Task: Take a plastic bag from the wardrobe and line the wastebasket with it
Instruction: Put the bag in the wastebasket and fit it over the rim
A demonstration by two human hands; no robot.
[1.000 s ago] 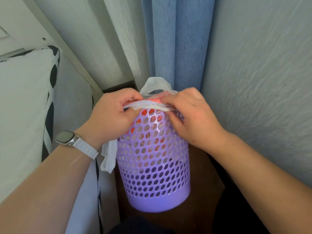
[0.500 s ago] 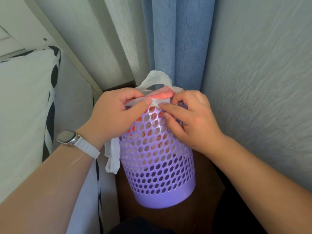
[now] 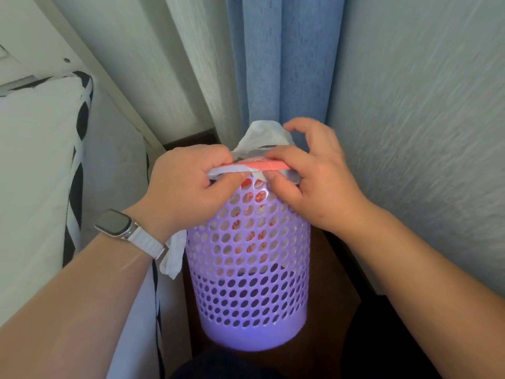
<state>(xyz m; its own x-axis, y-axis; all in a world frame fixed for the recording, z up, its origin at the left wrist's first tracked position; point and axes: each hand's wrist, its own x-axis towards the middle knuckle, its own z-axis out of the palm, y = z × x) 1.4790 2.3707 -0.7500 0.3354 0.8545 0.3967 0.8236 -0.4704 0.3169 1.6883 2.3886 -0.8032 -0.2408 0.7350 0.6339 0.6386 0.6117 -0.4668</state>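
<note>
A purple perforated wastebasket [image 3: 247, 296] stands on the dark floor in a narrow corner. A white plastic bag with red print [image 3: 266, 138] sits inside it, showing through the upper holes. Its edge is folded over the near rim. One handle sticks up behind the rim and another hangs down the left side under my wrist. My left hand [image 3: 188, 187] pinches the bag against the rim's near left. Gripping the bag at the near right of the rim is my right hand [image 3: 314, 176], its fingers curled over the top.
A white mattress or cushion with black-striped trim [image 3: 35, 173] fills the left. A blue curtain [image 3: 284, 64] hangs right behind the basket. Textured pale walls close in at the right [image 3: 423, 132] and at the back left. The floor strip is narrow.
Both hands shifted along the rim, folding more of the bag's edge over it. The right hand lifted and curled over the top. The basket sits slightly nearer.
</note>
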